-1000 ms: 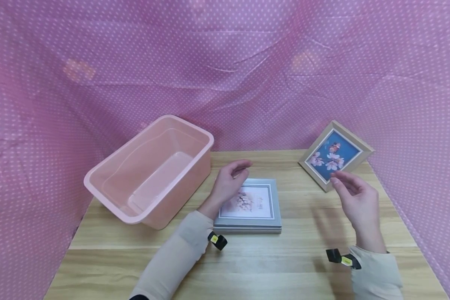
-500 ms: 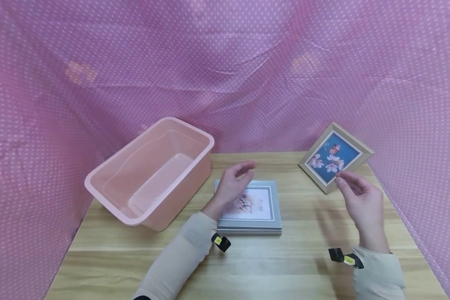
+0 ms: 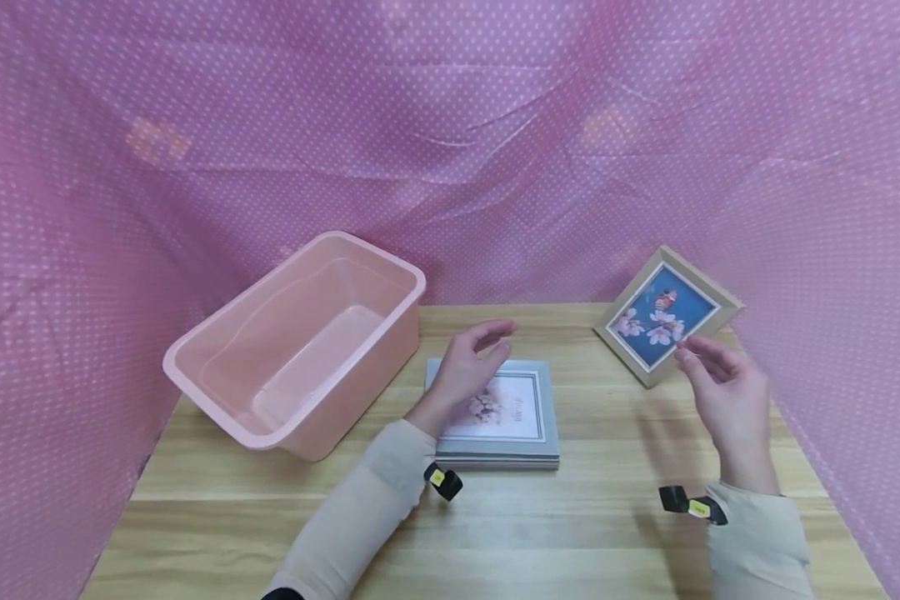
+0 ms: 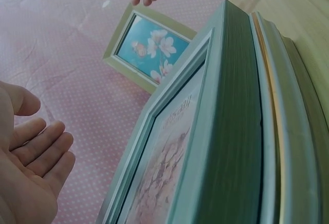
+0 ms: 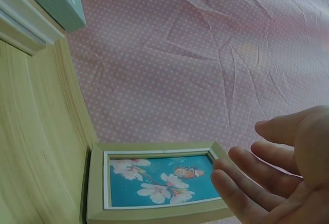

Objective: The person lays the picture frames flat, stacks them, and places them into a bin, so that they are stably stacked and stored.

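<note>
Below the left grip, in the head view, a stack of picture frames lies flat on the worktop; left of that grip sits a pink plastic tub. Just ahead of the right grip stands a butterfly-and-blossom picture frame.

The left wrist view shows the left grip loosely cupped, thumb apart, holding nothing, clear of the blue-grey top frame. Together the stack should feel rigid and fairly heavy; opposite outer edges offer the surest hold.

From the right wrist, the right grip is relaxed, fingers parted, holding nothing; whether fingertips touch the butterfly-and-blossom picture frame's corner, I cannot tell. It is probably light and stiff, its front perhaps slippery or breakable, so the side mouldings suit best.
</note>
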`<control>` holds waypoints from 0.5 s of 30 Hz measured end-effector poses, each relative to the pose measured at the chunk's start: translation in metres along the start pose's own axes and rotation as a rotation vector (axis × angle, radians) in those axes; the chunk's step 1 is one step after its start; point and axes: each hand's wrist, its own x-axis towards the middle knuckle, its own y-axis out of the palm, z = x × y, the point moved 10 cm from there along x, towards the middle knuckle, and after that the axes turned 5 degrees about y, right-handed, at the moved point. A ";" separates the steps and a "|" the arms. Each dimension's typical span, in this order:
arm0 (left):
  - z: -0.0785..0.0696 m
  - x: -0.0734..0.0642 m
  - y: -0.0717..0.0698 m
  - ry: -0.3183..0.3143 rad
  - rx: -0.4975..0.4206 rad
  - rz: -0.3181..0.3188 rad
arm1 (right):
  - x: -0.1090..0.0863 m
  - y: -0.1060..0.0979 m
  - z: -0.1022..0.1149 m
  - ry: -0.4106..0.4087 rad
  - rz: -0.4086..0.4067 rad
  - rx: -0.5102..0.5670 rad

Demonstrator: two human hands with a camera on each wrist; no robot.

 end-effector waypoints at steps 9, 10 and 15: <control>-0.003 0.006 0.008 0.009 0.011 0.023 | 0.010 -0.003 -0.017 0.130 -0.023 0.005; -0.003 0.007 0.010 0.007 0.004 0.026 | 0.011 -0.004 -0.019 0.135 -0.026 0.009; -0.001 0.010 0.017 -0.018 0.002 0.037 | 0.018 -0.008 -0.025 0.124 -0.030 0.054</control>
